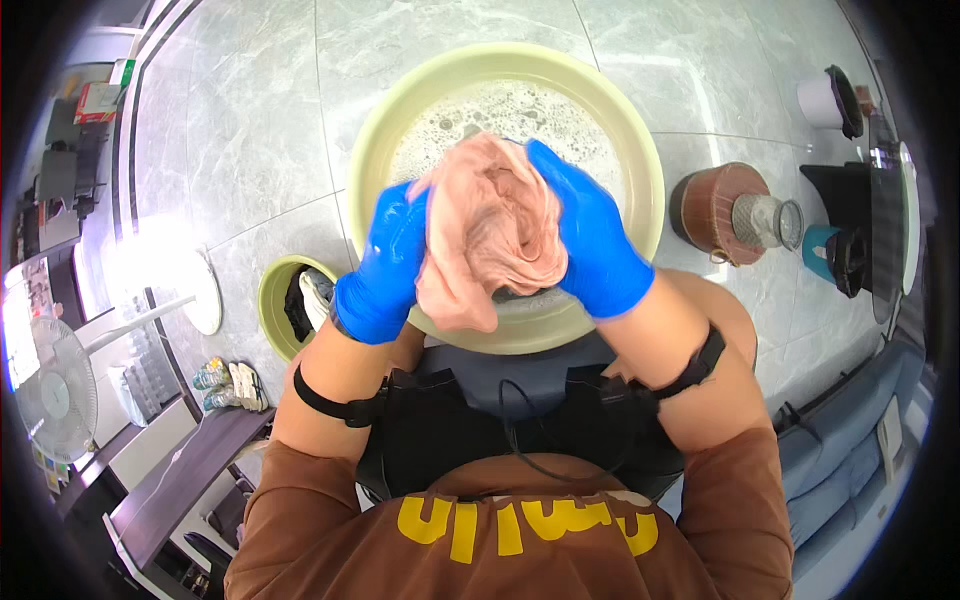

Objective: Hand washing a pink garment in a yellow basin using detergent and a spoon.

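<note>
A bunched pink cloth (495, 232) is held up between my two hands, above a large pale-green basin (637, 135). My left hand (390, 255), in a blue rubber glove, grips its left side. The right side is held by my right hand (592, 225), gloved in the same blue. Soapy water (517, 112) with foam and bubbles lies in the basin. Most of the fingertips are hidden behind the cloth. Under its lower edge a dark patch shows, too covered to identify.
A smaller green tub (270, 315) with black and white cloth stands at left, near a pedestal fan (56, 401) and shoes (244, 386). To the right are a reddish-brown round stool (720, 195) bearing a glass jar (765, 221), bins (821, 105) and a blue sofa (840, 457).
</note>
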`<action>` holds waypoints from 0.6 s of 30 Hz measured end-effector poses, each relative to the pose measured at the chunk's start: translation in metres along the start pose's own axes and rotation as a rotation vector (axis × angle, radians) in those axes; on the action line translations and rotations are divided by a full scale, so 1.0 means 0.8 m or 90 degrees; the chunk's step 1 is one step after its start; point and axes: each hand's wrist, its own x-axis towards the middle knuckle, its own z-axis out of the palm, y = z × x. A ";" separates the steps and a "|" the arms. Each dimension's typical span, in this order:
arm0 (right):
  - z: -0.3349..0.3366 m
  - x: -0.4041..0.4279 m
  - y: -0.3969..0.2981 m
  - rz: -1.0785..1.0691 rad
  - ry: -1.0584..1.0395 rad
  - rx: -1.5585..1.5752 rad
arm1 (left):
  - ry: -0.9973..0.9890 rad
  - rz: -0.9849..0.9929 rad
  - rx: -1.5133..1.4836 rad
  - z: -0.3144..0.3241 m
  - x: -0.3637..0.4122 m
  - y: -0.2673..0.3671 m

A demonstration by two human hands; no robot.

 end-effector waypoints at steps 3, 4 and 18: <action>0.034 -0.014 0.036 -0.336 0.058 -0.764 | 0.123 -0.006 0.046 0.012 0.009 0.001; 0.032 -0.010 0.035 -0.494 -0.006 -1.011 | 0.200 -0.024 -0.068 0.019 0.011 0.004; 0.013 -0.003 0.053 -0.383 0.092 -0.704 | 0.139 -0.051 -0.126 0.019 0.006 -0.019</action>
